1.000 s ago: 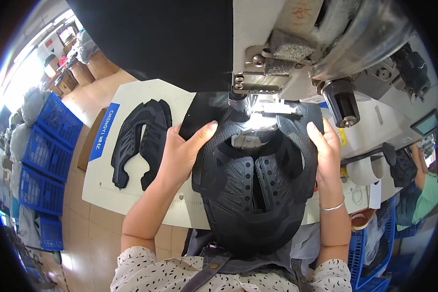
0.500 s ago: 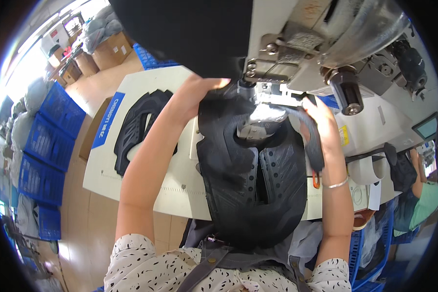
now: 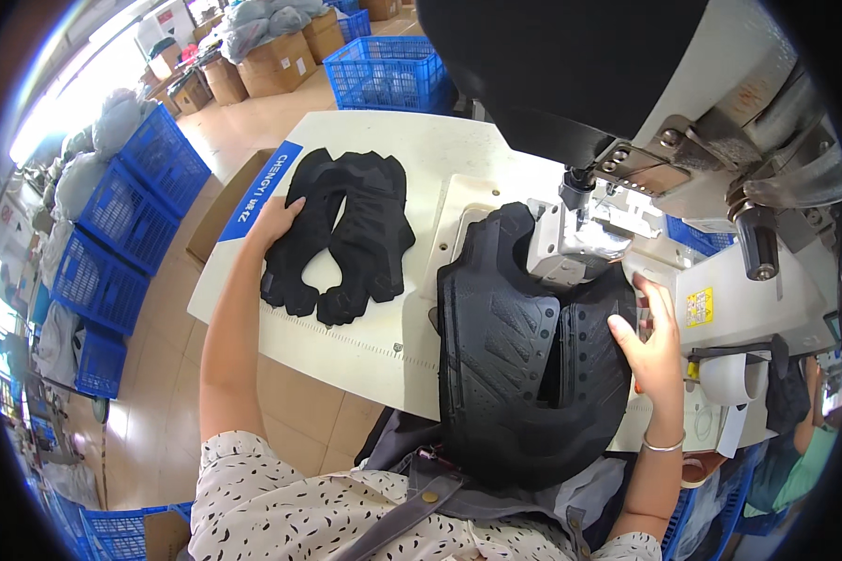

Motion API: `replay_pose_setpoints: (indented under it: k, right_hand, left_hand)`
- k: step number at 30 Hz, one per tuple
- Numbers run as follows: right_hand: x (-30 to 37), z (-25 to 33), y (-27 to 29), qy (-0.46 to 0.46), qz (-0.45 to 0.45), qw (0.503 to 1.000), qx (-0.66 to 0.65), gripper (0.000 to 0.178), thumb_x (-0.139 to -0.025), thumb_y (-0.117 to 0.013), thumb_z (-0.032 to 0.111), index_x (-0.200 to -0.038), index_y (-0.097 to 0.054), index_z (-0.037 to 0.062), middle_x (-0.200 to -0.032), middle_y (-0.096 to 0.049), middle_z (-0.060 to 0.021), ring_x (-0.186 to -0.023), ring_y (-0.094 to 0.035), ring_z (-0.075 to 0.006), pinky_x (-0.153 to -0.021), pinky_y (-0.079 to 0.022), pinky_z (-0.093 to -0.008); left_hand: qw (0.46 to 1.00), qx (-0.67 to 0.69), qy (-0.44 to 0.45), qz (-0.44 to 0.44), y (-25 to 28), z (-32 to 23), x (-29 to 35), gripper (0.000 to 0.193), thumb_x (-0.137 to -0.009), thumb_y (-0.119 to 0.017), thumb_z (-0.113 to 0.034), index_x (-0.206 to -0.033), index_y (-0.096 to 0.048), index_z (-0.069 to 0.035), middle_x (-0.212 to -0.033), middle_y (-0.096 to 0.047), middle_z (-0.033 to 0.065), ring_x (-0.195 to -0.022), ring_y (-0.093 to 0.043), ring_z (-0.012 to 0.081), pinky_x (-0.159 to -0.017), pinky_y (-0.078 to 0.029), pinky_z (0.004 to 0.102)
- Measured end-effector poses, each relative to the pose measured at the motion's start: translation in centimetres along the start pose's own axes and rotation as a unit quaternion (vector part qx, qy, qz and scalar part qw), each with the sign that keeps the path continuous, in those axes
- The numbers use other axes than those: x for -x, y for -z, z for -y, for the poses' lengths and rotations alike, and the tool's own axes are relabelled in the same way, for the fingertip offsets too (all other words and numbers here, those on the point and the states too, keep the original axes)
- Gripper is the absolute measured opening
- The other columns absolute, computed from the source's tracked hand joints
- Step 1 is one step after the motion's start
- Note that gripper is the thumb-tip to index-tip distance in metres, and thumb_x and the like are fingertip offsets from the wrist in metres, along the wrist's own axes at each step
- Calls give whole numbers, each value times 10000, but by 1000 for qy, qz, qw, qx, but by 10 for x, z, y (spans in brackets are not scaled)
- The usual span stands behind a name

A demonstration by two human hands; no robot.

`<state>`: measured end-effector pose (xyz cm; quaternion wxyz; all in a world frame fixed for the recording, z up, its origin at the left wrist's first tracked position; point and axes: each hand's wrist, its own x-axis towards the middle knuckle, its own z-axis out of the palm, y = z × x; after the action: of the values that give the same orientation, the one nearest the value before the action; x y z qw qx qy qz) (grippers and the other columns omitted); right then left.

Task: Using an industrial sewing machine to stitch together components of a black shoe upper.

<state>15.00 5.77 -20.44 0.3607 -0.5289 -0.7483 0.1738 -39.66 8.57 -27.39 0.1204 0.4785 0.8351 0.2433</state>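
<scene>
A black shoe upper point(image 3: 500, 327) with punched eyelet rows hangs around the sewing machine's metal arm end point(image 3: 571, 248), its rounded toe toward my lap. My right hand point(image 3: 653, 341) holds this upper's right edge, thumb on the face and fingers curled at the side. On the table's left part lies a second black shoe upper point(image 3: 370, 201), spread flat with a long opening down its middle. My left hand point(image 3: 276, 222) grips that one's left edge, thumb on top; its other fingers are mostly hidden.
The sewing machine head point(image 3: 571, 65) overhangs the pale table point(image 3: 421, 140) at the right. Blue crates point(image 3: 126, 220) line the left side, with another blue crate point(image 3: 388, 79) behind the table. Cardboard boxes point(image 3: 276, 65) stand farther back. A person in green point(image 3: 805, 477) shows at far right.
My left hand has left the upper at the machine and reached left onto the flat upper. My right hand has shifted down that upper's edge. The view has swung left.
</scene>
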Motion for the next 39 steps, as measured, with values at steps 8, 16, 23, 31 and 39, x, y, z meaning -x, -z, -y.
replay_pose_setpoints:
  k: [8, 16, 23, 31, 39]
  right_hand:
    - [-7, -13, -2, -24, -11, 999, 29, 419, -694, -710, 135, -1057, -575, -25, -887, -540, -115, -789, -534, -226, -739, -447, -308]
    - [-11, -15, -6, 42, -70, 997, -3, 193, -687, -657, 3, -875, -618, 17, -753, -531, -74, -641, -524, -170, -623, -450, -273]
    - [-16, -15, -8, 190, -198, 957, 91, 114, -723, -629, -12, -760, -523, 5, -781, -547, -89, -651, -547, -169, -607, -446, -271]
    - [24, 12, 17, -123, 30, 854, -504, 313, -842, -576, 81, -1118, -458, -8, -953, -607, -90, -825, -566, -99, -746, -452, -213]
    - [30, 41, 21, -200, 56, 772, -601, 308, -851, -526, 124, -1110, -491, -38, -1002, -605, -105, -887, -593, -145, -781, -476, -252]
  left_hand:
    - [985, -149, -86, -16, 5, 2, -22, 509, -859, -516, -401, -952, -576, 96, -962, -569, 303, -950, -551, 406, -803, -425, 431]
    - [981, 158, 22, 107, 12, 27, -24, 448, -867, -550, -304, -1150, -502, 40, -1112, -561, 232, -1026, -550, 304, -848, -430, 374]
    - [929, -232, -81, -278, -8, -31, 42, 430, -773, -659, -258, -1109, -523, -26, -1070, -520, 195, -1008, -498, 334, -892, -384, 400]
    - [898, 73, -433, -26, -17, -162, 200, 263, -708, -676, -122, -913, -544, -23, -970, -537, 143, -979, -494, 316, -855, -393, 388]
    - [575, 332, -84, 743, 8, -195, 224, 362, -891, -518, -315, -1018, -559, 22, -1008, -595, 118, -962, -572, 196, -787, -477, 302]
